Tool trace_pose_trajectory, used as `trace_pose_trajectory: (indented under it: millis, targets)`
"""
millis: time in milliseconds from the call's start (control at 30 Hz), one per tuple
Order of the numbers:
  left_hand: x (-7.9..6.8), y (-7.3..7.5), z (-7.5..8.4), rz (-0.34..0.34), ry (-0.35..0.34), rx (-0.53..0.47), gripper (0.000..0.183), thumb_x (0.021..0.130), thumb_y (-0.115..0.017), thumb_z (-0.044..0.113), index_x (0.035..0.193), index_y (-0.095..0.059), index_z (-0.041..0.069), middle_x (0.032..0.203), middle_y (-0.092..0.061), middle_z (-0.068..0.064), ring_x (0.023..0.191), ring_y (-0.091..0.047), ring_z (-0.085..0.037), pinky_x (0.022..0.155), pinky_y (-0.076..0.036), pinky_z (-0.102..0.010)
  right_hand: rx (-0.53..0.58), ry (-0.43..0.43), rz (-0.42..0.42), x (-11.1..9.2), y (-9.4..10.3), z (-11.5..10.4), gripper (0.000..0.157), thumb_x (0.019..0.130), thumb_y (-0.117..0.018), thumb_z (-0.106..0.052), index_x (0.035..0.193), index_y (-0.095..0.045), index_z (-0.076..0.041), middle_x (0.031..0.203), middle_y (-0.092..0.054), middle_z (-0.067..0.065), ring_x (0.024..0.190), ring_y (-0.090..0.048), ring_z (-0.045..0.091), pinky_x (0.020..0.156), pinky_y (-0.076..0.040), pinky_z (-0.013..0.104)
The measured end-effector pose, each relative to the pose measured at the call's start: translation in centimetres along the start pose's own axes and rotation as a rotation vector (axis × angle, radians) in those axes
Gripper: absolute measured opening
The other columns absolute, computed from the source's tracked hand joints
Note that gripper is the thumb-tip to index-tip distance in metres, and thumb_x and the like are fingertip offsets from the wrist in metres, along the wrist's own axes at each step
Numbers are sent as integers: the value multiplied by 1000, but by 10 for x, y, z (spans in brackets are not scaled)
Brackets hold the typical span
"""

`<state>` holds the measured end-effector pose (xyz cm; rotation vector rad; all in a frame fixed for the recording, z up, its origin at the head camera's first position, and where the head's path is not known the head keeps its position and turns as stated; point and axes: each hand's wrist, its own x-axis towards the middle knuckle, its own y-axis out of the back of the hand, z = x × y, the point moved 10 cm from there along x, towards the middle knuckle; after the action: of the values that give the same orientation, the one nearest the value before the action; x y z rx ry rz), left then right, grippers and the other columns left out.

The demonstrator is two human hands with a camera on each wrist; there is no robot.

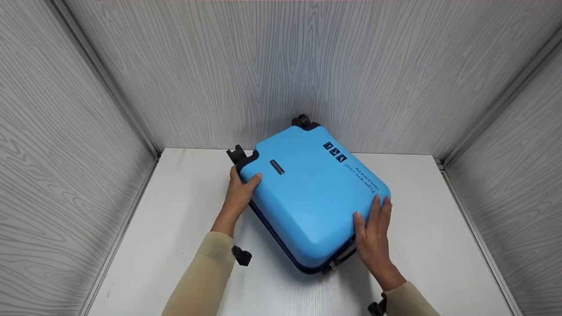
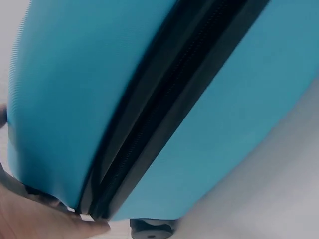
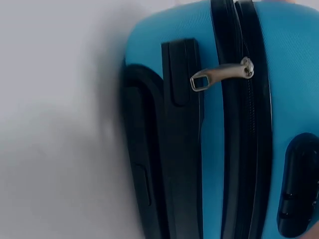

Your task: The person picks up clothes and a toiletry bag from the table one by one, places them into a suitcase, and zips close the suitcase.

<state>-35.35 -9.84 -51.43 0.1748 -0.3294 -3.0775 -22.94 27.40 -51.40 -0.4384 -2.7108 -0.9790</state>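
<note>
A light blue hard-shell suitcase [image 1: 303,193] lies flat and turned at an angle, its black wheels [image 1: 237,154] toward the back wall. My left hand [image 1: 239,193] grips its left side by a wheel corner, thumb on the top face and fingers down the side. At the near right corner, my right hand [image 1: 373,237] rests with straight fingers on the shell's edge. The left wrist view shows the black zipper band [image 2: 174,89] along the side. In the right wrist view are a metal zipper pull [image 3: 222,75], a black handle [image 3: 182,149] and a black lock panel [image 3: 296,189].
The suitcase is on a white tabletop [image 1: 175,197]. Grey wood-grain panels enclose it: a back wall [image 1: 281,66], a left wall [image 1: 52,153] and a right wall [image 1: 513,153]. The rear wheel [image 1: 304,120] is close to the back wall.
</note>
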Motion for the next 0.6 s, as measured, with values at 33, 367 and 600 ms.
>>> trace_pose_trajectory:
  millis: [33, 367, 600]
  targets:
    - [-3, -1, 0, 14, 6, 5, 105, 98, -65, 53, 170, -1, 12, 177, -9, -17, 162, -16, -36, 128, -22, -57, -3, 1, -8, 5, 1, 3, 77, 112, -47, -34, 170, -6, -6, 176, 11, 19, 163, 7, 41, 127, -14, 64]
    - [-36, -4, -3, 123, 43, 113, 113, 95, -69, 62, 169, -6, 4, 174, -15, -22, 161, -19, -38, 126, -27, -59, 0, -12, -110, 49, 8, 28, 72, 113, -35, -42, 172, -2, -16, 178, 11, 10, 165, 5, 36, 128, -10, 65]
    - [-48, 7, 2, 126, 24, 198, 110, 94, -70, 63, 166, -16, 0, 171, -24, -24, 158, -27, -40, 123, -31, -61, 6, -70, -138, 60, 9, 26, 71, 114, -34, -44, 172, -3, -16, 178, 9, 10, 165, 3, 35, 130, -9, 61]
